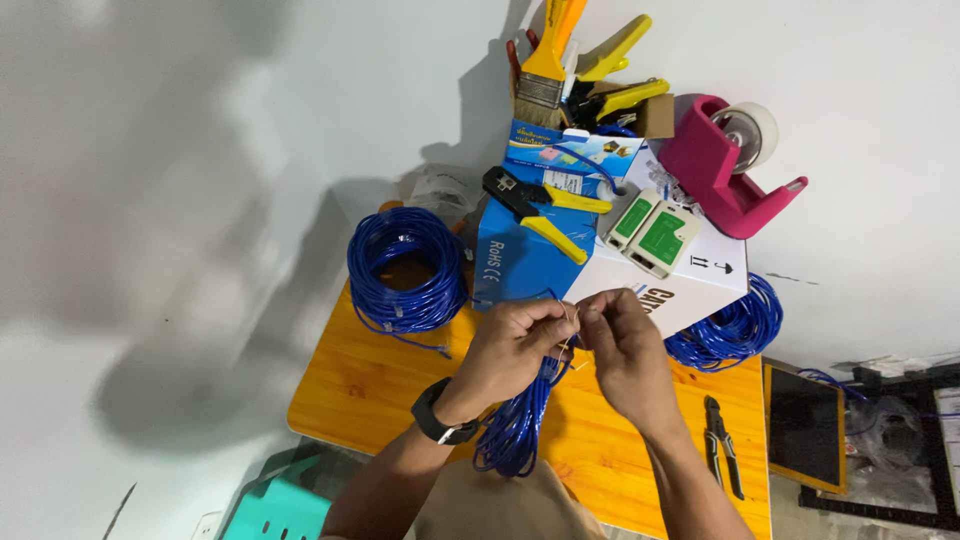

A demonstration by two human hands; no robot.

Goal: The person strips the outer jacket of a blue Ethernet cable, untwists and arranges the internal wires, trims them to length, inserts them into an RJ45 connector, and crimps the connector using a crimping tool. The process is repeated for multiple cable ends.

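Note:
Over a small orange wooden table (350,380), my left hand (510,345) and my right hand (620,345) meet fingertip to fingertip. Both pinch the thin wires at the end of a blue cable (520,420), which hangs down in a loose bundle below my left wrist. A black watch sits on that wrist. The wire ends between my fingers are too small to make out.
A blue cable coil (405,270) lies at the table's left, another coil (735,325) at the right. Behind stand a blue-white box (520,255) with a yellow crimping tool (540,205), a green cable tester (655,235), a pink tape dispenser (720,165), a paintbrush (545,70). Black pliers (722,445) lie right.

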